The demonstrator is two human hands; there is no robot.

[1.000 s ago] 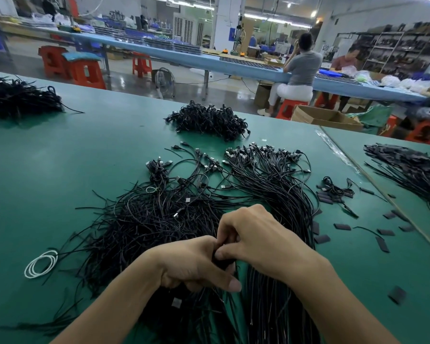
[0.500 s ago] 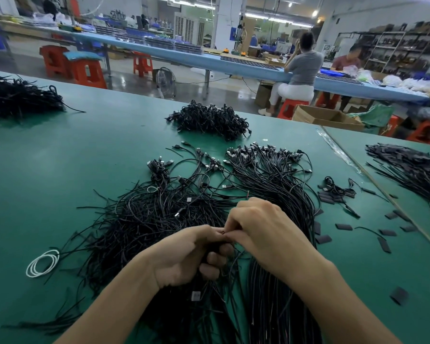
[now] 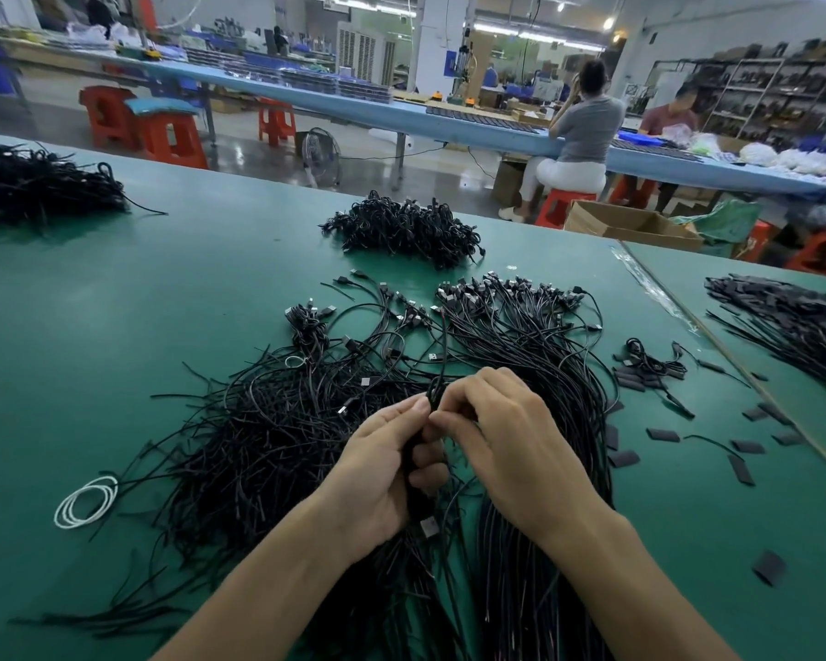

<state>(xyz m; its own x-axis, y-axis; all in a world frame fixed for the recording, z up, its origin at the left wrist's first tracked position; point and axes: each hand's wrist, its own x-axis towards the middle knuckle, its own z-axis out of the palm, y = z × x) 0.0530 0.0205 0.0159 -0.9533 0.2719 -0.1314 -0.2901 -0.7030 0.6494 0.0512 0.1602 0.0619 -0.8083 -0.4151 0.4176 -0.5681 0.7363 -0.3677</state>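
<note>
A big loose heap of black USB cables (image 3: 277,441) covers the green table (image 3: 115,336) in front of me. To its right lies a straighter sheaf of cables (image 3: 535,355), with its plugs at the far end. My left hand (image 3: 382,474) grips a small bundle of black cables (image 3: 418,493), and a plug hangs just below the palm. My right hand (image 3: 506,436) pinches a black cable at the top of that bundle, fingertips against my left thumb. The cable rises from the pinch toward the sheaf.
Small black sleeve pieces (image 3: 664,434) lie scattered at the right. A white cable coil (image 3: 86,502) sits at the left. More cable piles lie far centre (image 3: 401,229), far left (image 3: 34,183) and on the right table (image 3: 792,322). Two people sit at a blue bench (image 3: 401,112) beyond.
Both hands have lifted slightly off the heap and moved away from me. My left hand has turned palm-up, and my right fingers have shifted from a closed grip to a fingertip pinch on one cable.
</note>
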